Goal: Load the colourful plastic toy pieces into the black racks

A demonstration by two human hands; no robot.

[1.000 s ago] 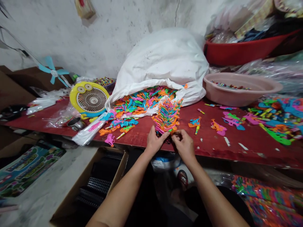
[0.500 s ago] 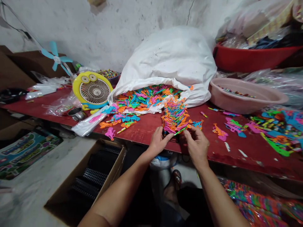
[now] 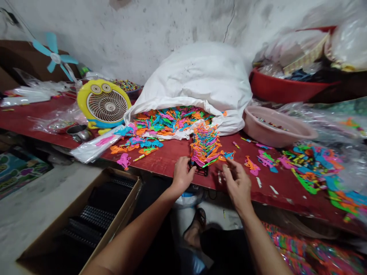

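Left hand (image 3: 182, 176) is placed at the base of the stacked coloured plastic cutouts (image 3: 205, 147), near the front edge of the desk (image 3: 275, 183); its grip cannot be determined. Right hand (image 3: 236, 187) is released, open. Collapse could be caused by a knock.

Left hand (image 3: 181, 176) and right hand (image 3: 236, 187) stand apart at the table's front edge, with a gap between them. The stacked plastic toy pieces (image 3: 205, 147) obstruct forward passage, backed by the white sack (image 3: 195, 80). Rightward, the route over the red tabletop (image 3: 177, 163) meets scattered pieces, then the pink basin (image 3: 275, 130). The cardboard box (image 3: 126, 191) sits below the edge, left of the forearms.
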